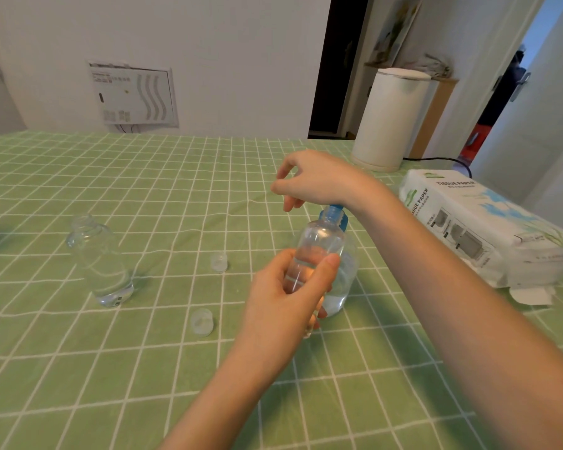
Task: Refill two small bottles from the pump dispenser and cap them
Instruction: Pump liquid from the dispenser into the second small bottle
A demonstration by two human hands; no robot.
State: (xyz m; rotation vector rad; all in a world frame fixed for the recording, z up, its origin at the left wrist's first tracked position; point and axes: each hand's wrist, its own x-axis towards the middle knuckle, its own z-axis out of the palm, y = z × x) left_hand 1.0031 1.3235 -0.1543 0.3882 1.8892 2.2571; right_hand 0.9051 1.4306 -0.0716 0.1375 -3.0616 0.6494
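Observation:
My left hand (283,297) grips a small clear bottle (317,245), held upright just in front of the pump dispenser (346,284). The dispenser is a clear bottle holding some liquid, and its blue pump head (333,216) shows just above the small bottle's top. My right hand (316,180) is over the pump, its heel and wrist lying on the blue head and its fingers loosely curled around nothing. A second clear bottle (101,261) stands uncapped to the left. Two clear caps (218,262) (202,322) lie on the green checked tablecloth (143,368).
A pack of tissue paper (488,222) lies to the right of my right forearm. A white cylindrical appliance (390,118) stands at the far right corner, with a black cable (442,160) behind the pack. A wall runs along the table's far edge.

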